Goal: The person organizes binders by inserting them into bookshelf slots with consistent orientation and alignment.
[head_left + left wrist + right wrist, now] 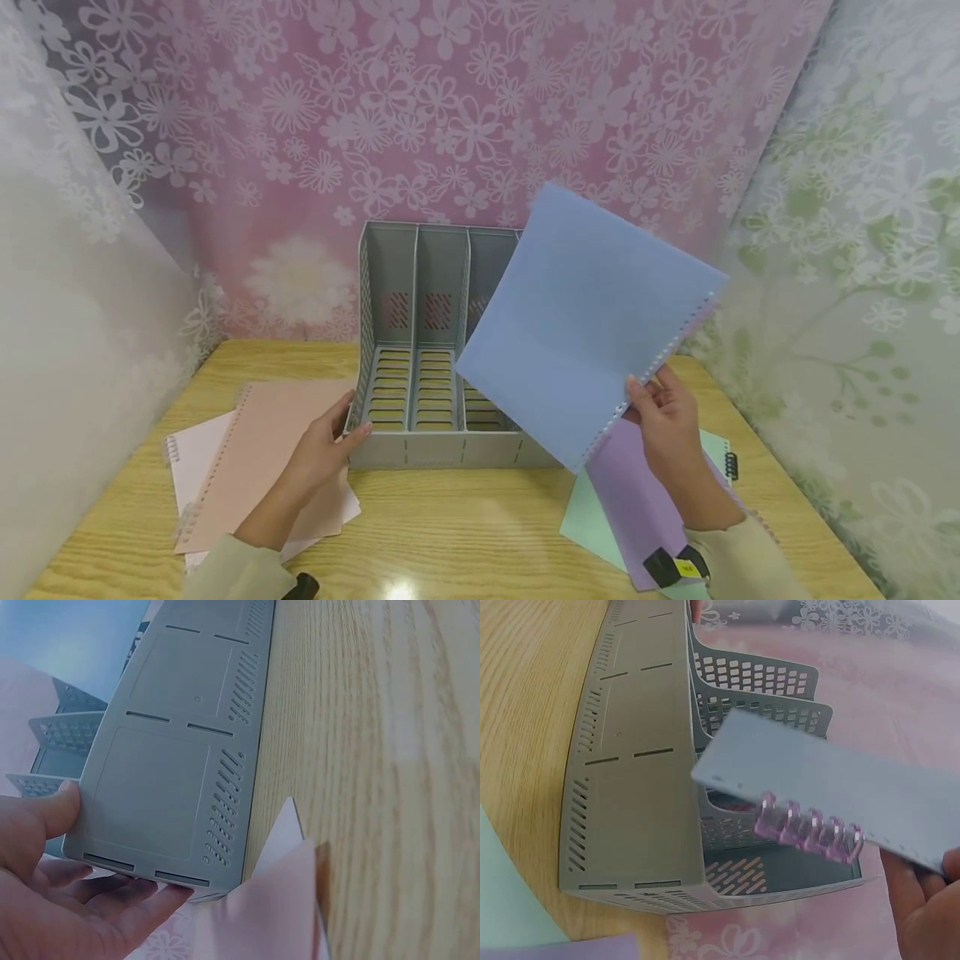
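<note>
A grey divided file rack (450,450) stands on the table with its open front facing me. My left hand (322,446) grips its front left corner, with the thumb (60,810) on the front panel and the fingers round the side. Up in the air, my right hand (670,421) pinches a blue-covered ring-bound notebook (585,325) at its punched edge. The notebook is tilted and overlaps the rack's right part in the head view. Purple binding rings (810,829) show along its edge in the right wrist view. The rack's visible left slots hold nothing.
Left of the rack lie a peach notebook (288,442) and a pale pink one (202,446), overlapping. On the right, a purple notebook (637,492) lies over a mint green one (588,512). Floral curtains (450,108) hang behind and beside the wooden table (450,533).
</note>
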The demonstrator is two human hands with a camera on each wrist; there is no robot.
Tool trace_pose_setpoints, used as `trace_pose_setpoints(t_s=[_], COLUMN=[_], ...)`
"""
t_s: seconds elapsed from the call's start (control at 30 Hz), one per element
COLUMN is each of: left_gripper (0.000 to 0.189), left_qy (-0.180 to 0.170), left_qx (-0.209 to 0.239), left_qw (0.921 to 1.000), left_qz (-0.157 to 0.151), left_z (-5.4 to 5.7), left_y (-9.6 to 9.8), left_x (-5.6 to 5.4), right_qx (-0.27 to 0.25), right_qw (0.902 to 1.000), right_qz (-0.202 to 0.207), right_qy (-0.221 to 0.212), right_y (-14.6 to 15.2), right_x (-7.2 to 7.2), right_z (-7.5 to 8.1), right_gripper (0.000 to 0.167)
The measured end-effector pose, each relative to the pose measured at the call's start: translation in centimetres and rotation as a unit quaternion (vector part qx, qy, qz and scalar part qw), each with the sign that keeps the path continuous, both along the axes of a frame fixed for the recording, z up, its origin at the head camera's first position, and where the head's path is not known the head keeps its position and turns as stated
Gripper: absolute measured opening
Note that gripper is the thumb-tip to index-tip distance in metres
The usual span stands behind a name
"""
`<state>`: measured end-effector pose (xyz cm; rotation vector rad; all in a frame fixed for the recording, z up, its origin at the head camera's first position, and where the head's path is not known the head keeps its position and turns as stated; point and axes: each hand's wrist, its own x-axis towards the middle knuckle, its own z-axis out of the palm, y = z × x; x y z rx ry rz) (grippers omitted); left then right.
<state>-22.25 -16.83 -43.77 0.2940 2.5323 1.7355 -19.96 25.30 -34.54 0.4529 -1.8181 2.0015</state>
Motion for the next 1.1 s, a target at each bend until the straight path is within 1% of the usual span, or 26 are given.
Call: trace_pose_setpoints(t_s=[0.17,0.27,0.4,0.53,0.8,0.93,1.03,1.1], left_gripper=[0.074,0.075,0.075,0.074,0.073,0.078,0.080,0.079], left_qy=[0.002,0.008,0.007,0.004,-0.006,-0.015,-0.017,-0.016], left_qx=[0.004,0.004,0.003,0.004,0.001,-0.002,-0.003,0.000], left_qw=[1.0000,0.9999,0.9999,0.9999,1.0000,0.9999,0.9999,0.9999], left_qz=[-0.004,-0.008,-0.012,-0.009,-0.003,0.000,0.000,-0.002], left_z=[0.4,0.7,0.8,0.8,1.0,1.0,0.9,0.8], left_y=[0.0,-0.1,-0.1,-0.1,0.0,-0.1,-0.2,-0.2], left_x=[0.3,0.5,0.6,0.6,0.6,0.6,0.5,0.4], right_qx=[0.028,0.034,0.020,0.009,0.046,0.076,0.084,0.086], right_qw=[0.9977,0.9956,0.9926,0.9873,0.9722,0.9584,0.9525,0.9506], right_qz=[-0.062,-0.086,-0.119,-0.158,-0.229,-0.275,-0.292,-0.297], right_qy=[-0.008,-0.012,-0.012,-0.007,-0.007,0.010,0.022,0.028], right_y=[-0.2,-0.3,-0.4,-0.4,0.4,0.9,1.3,1.4], right_x=[0.3,0.4,0.4,0.4,0.3,0.2,0.1,0.1], right_z=[0.6,1.0,1.5,1.6,1.2,0.9,0.9,0.9], right_gripper=[0.031,0.031,0.030,0.026,0.019,0.015,0.017,0.019])
